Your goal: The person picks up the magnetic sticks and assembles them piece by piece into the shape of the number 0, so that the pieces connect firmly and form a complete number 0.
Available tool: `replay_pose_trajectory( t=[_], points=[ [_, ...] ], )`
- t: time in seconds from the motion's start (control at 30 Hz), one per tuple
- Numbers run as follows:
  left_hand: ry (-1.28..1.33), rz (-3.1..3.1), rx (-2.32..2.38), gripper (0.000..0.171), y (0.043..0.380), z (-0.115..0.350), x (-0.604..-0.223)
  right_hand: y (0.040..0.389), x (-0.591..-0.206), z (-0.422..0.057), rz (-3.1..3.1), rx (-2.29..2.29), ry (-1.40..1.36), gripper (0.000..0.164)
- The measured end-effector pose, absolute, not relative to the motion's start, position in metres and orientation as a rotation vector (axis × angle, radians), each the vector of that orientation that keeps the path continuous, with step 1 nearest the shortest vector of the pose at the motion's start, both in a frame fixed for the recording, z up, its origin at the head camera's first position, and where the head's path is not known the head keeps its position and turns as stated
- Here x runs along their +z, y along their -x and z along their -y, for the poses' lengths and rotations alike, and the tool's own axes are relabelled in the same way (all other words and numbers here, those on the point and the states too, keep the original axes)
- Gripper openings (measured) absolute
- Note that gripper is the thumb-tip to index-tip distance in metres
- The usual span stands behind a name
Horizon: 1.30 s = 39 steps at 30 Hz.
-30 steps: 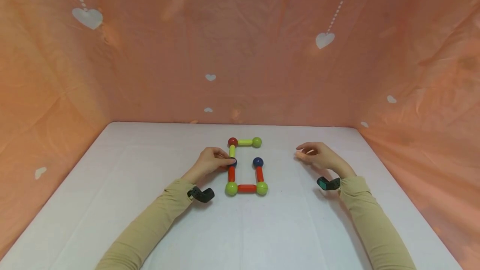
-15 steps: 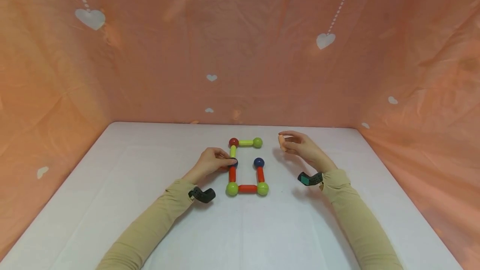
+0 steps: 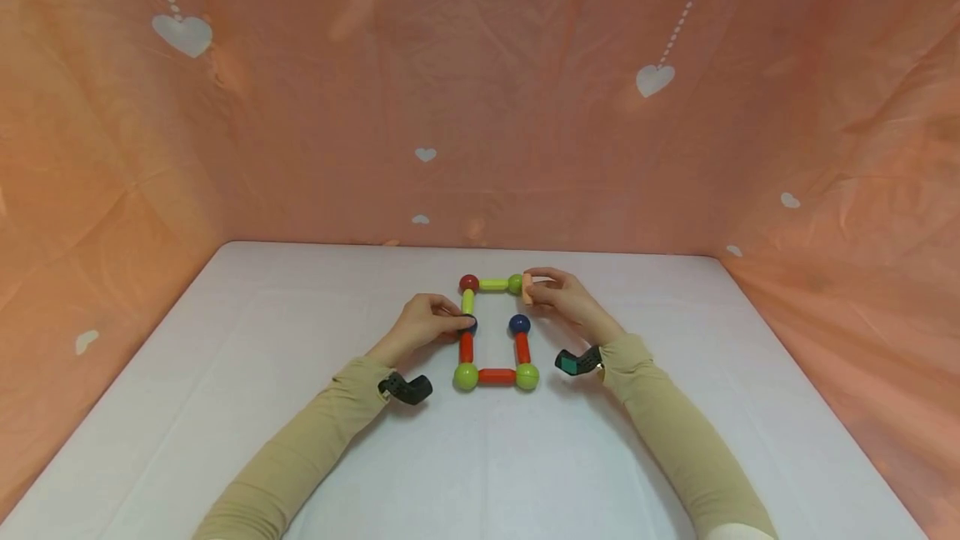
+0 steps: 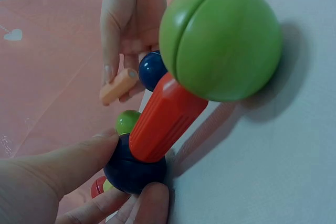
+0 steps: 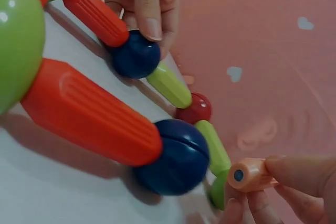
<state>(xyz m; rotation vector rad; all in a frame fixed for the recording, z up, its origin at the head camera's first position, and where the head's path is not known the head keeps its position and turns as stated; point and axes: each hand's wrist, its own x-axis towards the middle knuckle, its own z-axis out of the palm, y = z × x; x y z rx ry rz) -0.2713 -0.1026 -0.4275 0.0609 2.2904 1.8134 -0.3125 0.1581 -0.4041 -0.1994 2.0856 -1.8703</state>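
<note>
My left hand (image 3: pixel 422 327) pinches the left blue ball (image 4: pixel 134 171) of a frame made of balls and magnetic rods lying on the table. In my right hand (image 3: pixel 570 300), fingers and thumb grip a light-orange magnetic rod (image 5: pixel 252 174), its dark round end showing. That rod is held beside the far green ball (image 3: pixel 515 283); whether they touch I cannot tell. Yellow-green rods (image 3: pixel 493 284) link this ball, a red ball (image 3: pixel 468 283) and the left blue ball. Nearer me, red rods (image 3: pixel 497 377) and two green balls (image 3: pixel 467 376) lead round to the right blue ball (image 3: pixel 519 324).
A white cloth (image 3: pixel 480 473) covers the table. Orange fabric (image 3: pixel 480 107) with white hearts hangs behind it and at both sides. On each wrist sits a black device, the left one (image 3: pixel 406 388) close to the frame's left side.
My right hand has moved left from the right side of the table, bringing the orange rod to the far green ball. The left hand keeps its hold on the blue ball.
</note>
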Motion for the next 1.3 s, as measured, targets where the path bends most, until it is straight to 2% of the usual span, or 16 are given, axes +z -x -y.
replay_pose_trajectory(
  t=[0.5,1.3],
  points=[
    [-0.054,-2.304,1.807,0.026,0.271,0.101,-0.425,0.31,-0.41,-0.143,-2.172,-1.835,0.137,0.046],
    [-0.038,-2.314,1.798,0.027,0.27,0.101,-0.425,0.305,-0.406,-0.144,-2.29,-1.641,0.063,0.048]
  ],
)
